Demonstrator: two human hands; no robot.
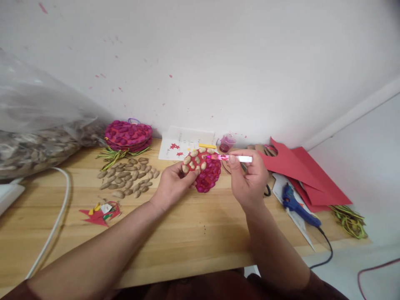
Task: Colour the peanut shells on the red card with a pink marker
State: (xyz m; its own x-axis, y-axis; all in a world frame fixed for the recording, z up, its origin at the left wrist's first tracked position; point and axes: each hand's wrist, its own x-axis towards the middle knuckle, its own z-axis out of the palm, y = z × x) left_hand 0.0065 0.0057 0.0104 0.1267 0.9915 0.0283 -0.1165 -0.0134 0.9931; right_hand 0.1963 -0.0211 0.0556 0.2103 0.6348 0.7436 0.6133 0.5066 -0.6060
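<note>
My left hand [175,182] grips the left edge of a red gourd-shaped cutout [193,159] covered with glued-on peanuts. The peanuts on its upper left are plain tan, while those on its lower right [208,179] are painted magenta. My right hand [250,179] is closed around a paintbrush [240,158] with a white handle. Its magenta-smeared bristles reach the cutout's peanuts near the border between plain and painted ones. Behind the cutout, a small clear cup [226,143] holds dark magenta paint.
Loose peanuts [128,177] lie left of my left hand, with paper scraps [101,212] nearer. A stack of magenta peanut-covered pieces [128,135] and a bag of peanuts [40,141] stand behind. On the right are red paper sheets [315,175], a blue glue gun [298,206] and green cord [350,221].
</note>
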